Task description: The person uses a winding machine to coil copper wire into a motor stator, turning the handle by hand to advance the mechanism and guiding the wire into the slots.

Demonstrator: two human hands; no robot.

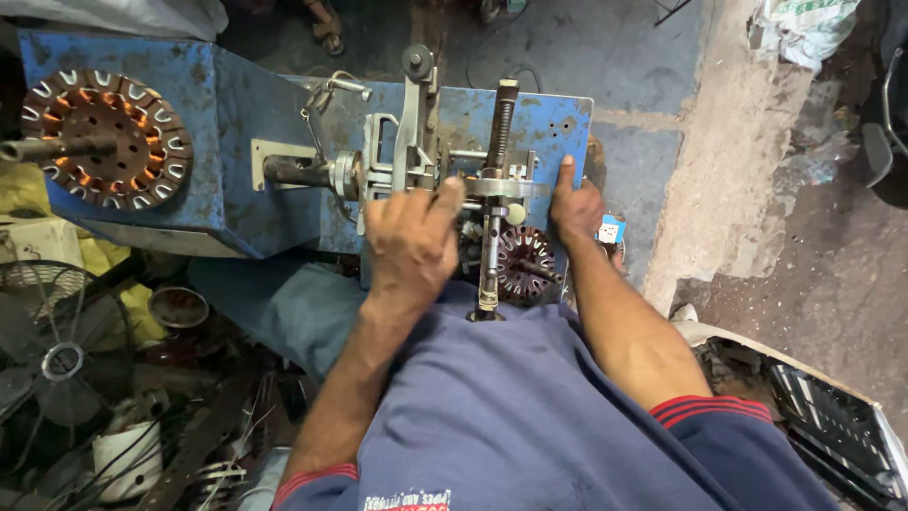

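At the far left a round slotted metal stator core with copper windings (106,139) sits against the blue painted metal machine body (227,161); its shaft end runs off the frame edge. Below it, a wire fan guard (57,355) and a small round metal bowl (179,307) lie in clutter too dark to sort; I cannot tell what the bowl holds. My left hand (412,244) curls loosely over the grey metal winding mechanism (416,166), fingertips hidden behind it. A threaded steel spindle (492,203) partly covers a 2nd stator (525,265). My right hand (575,203) presses flat on the blue plate, index finger extended, gripping nothing.
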